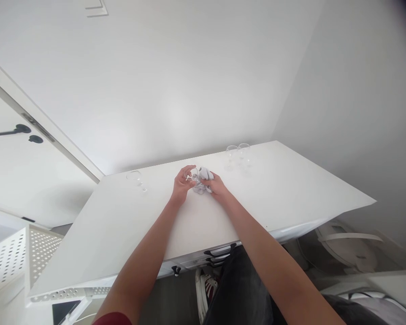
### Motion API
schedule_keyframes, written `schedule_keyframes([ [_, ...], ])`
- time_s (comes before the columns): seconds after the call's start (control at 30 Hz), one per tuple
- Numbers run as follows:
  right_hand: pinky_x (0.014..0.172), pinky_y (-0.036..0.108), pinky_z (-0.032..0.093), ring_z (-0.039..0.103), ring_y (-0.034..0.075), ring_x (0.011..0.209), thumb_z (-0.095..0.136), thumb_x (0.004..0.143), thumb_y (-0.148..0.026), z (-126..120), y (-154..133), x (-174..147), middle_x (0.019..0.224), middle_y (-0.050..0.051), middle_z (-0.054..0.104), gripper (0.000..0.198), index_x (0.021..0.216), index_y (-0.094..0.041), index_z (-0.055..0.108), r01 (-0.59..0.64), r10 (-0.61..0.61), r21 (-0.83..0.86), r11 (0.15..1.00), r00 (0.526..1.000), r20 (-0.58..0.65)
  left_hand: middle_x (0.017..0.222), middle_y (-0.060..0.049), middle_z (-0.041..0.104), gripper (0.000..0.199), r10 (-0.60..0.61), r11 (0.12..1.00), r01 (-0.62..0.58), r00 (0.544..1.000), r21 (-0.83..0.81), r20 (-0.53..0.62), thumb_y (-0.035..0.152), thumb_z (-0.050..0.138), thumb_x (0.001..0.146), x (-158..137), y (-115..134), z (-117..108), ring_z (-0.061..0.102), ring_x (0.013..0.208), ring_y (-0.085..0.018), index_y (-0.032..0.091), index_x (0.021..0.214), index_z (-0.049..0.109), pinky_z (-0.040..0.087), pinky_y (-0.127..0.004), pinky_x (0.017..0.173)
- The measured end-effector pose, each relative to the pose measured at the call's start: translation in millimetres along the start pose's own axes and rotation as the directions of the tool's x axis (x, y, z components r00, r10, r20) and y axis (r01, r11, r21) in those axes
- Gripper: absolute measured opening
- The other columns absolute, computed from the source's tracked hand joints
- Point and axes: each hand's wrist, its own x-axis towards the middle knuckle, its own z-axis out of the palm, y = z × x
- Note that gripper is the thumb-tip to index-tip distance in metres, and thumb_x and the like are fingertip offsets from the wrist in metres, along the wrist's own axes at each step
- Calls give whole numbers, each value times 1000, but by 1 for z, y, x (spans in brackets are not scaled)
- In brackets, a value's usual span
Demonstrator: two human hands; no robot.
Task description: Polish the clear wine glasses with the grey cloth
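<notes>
My left hand [182,180] is closed around the bowl of a clear wine glass [193,174], which it holds tilted above the white tabletop [203,225]. In my right hand [217,184] is a light grey cloth [205,174], bunched up against the stem and foot end of the glass. Part of the cloth hangs below the glass, close to the tabletop. The fingers and the cloth hide some of the glass.
Toward the back right stand clear stemmed glasses [232,155]. Another clear glass [135,178] is at the back left. Drawers with black handles [219,253] are under the front edge. A white wall rises behind, and a door handle [16,129] is at far left.
</notes>
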Motion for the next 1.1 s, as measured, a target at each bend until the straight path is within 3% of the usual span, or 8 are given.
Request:
schedule_keyframes([
  [0.23, 71, 32, 47, 58, 18, 76, 82, 55, -30, -2, 2, 2, 79, -2, 65, 35, 85, -20, 69, 89, -102, -124, 988, 989, -104, 146, -13, 59, 56, 50, 999, -51, 997, -18, -59, 48, 87, 74, 1, -3, 0, 57, 115, -24, 27, 123, 69, 51, -35, 89],
  [0.43, 63, 31, 41, 50, 18, 69, 71, 67, -31, -2, -4, -3, 70, -1, 56, 14, 70, -22, 61, 151, -255, -457, 877, 951, -177, 143, -14, 62, 56, 54, 998, -49, 985, 38, -162, 50, 86, 75, 1, -1, 2, 59, 122, -29, 26, 123, 71, 50, -42, 98],
  [0.5, 68, 32, 44, 52, 18, 74, 70, 68, -29, -2, -5, -4, 82, 1, 59, 12, 70, -23, 60, 227, -336, -541, 810, 936, -110, 142, -13, 63, 53, 66, 997, -56, 976, 56, -209, 51, 85, 76, 2, 0, 2, 55, 132, -31, 27, 122, 72, 49, -41, 100],
  [0.57, 77, 33, 47, 56, 19, 82, 73, 67, -28, 0, -5, -7, 97, 3, 60, 14, 69, -22, 60, 348, -382, -598, 723, 921, 73, 142, -12, 63, 51, 62, 997, -48, 966, 63, -250, 50, 84, 78, 2, -1, 1, 49, 141, -32, 28, 122, 72, 49, -40, 100],
  [0.7, 76, 33, 48, 58, 17, 80, 67, 72, -22, 5, -4, -16, 114, 5, 59, 12, 84, -22, 68, 508, -283, -699, 503, 861, 422, 142, -10, 63, 50, 30, 995, -5, 963, 96, -269, 48, 84, 79, 2, -2, 1, 48, 142, -32, 29, 124, 72, 49, -40, 101],
  [0.83, 64, 31, 43, 56, 13, 66, 62, 76, -18, 10, -4, -24, 140, 7, 55, 56, 131, -29, 63, 471, -190, -854, 223, 880, 435, 140, -9, 65, 48, 18, 994, 15, 958, 111, -288, 46, 84, 79, 3, -4, 0, 53, 133, -29, 28, 123, 73, 47, -39, 102],
  [0.93, 65, 32, 43, 64, 17, 77, 62, 78, -19, 15, -1, -26, 151, 5, 51, 56, 132, -31, 65, 453, -132, -890, 56, 887, 443, 140, -9, 65, 46, 6, 995, 22, 961, 97, -277, 45, 85, 78, 4, -7, -1, 58, 124, -25, 28, 119, 74, 47, -36, 100],
  [1.1, 70, 34, 47, 70, 26, 100, 59, 80, -16, 27, 3, -29, 142, 6, 63, 49, 127, -27, 69, 400, -41, -916, -20, 915, 401, 143, -10, 63, 47, -12, 988, 43, 979, 150, -202, 45, 82, 82, 5, -15, -5, 56, 123, -26, 27, 124, 72, 46, -39, 102],
])
